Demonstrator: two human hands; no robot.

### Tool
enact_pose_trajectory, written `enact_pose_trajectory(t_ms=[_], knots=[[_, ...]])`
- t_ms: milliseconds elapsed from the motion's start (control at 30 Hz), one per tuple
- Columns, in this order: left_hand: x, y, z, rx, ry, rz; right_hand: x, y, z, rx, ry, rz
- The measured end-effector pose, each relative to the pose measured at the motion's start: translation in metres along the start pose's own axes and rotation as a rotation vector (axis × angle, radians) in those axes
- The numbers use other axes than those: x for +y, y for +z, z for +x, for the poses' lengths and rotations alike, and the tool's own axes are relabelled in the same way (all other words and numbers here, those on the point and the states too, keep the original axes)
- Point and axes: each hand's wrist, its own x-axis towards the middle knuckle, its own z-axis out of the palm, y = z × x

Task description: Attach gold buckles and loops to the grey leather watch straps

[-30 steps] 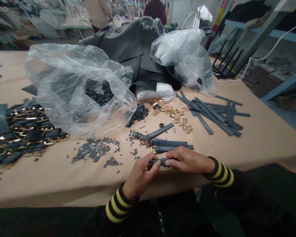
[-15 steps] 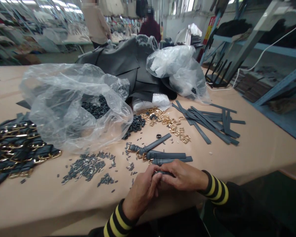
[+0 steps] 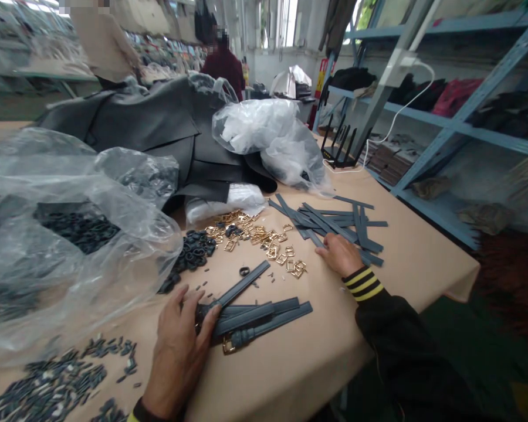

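My left hand (image 3: 182, 340) rests with spread fingers on the buckle ends of the dark straps (image 3: 255, 310) near the table's front. One strap with a gold buckle (image 3: 229, 344) lies just right of its thumb. My right hand (image 3: 341, 255) touches the pile of loose dark strips (image 3: 334, 220), its fingers bent at a strip's near end; whether they grip it is hard to see. Between the hands lie gold buckles (image 3: 290, 264), a small black loop (image 3: 244, 271) and a heap of dark loops (image 3: 196, 251).
A clear plastic bag (image 3: 127, 234) of dark loops covers the left side, small dark pieces (image 3: 57, 381) before it. Behind are dark sheets (image 3: 145, 123), a white plastic bag (image 3: 264, 126) and a black router (image 3: 341, 149). Blue shelves (image 3: 453, 126) stand right; two people stand beyond.
My hands have moved apart: the left onto the straps, the right out to the strip pile. A buckled strap now lies at the front of the group. The view has turned right.
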Motion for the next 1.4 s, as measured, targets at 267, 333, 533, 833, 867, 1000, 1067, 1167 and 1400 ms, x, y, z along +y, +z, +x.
enact_pose_trajectory(t_ms=[267, 333, 533, 833, 867, 1000, 1067, 1167, 1400], knots=[[0.032, 0.006, -0.002, 0.01, -0.053, -0.085, -0.006, -0.011, -0.021, -0.272, -0.09, 0.512], [0.042, -0.005, -0.002, 0.077, -0.08, -0.132, -0.023, -0.011, -0.048, -0.342, -0.005, 1.057], [0.084, -0.045, -0.019, -0.462, -0.383, -0.953, -0.076, 0.013, -0.127, -0.561, 0.112, 1.604], [0.089, -0.046, -0.047, -0.512, -0.861, -1.616, -0.078, 0.035, -0.157, -0.558, 0.145, 1.537], [0.089, -0.047, -0.048, -0.486, -0.872, -1.606, -0.076, 0.034, -0.158, -0.556, 0.122, 1.484], [0.087, -0.048, -0.049, -0.445, -0.857, -1.522, -0.066, 0.027, -0.164, -0.291, -0.157, 0.95], [0.085, -0.048, -0.05, -0.462, -0.833, -1.5, -0.063, 0.021, -0.165, -0.021, -0.383, 0.676], [0.084, -0.047, -0.052, -0.486, -0.789, -1.508, -0.063, 0.017, -0.164, 0.182, -0.7, 0.419], [0.086, -0.047, -0.052, -0.43, -0.796, -1.505, -0.07, 0.022, -0.162, -0.031, -0.751, 0.363]])
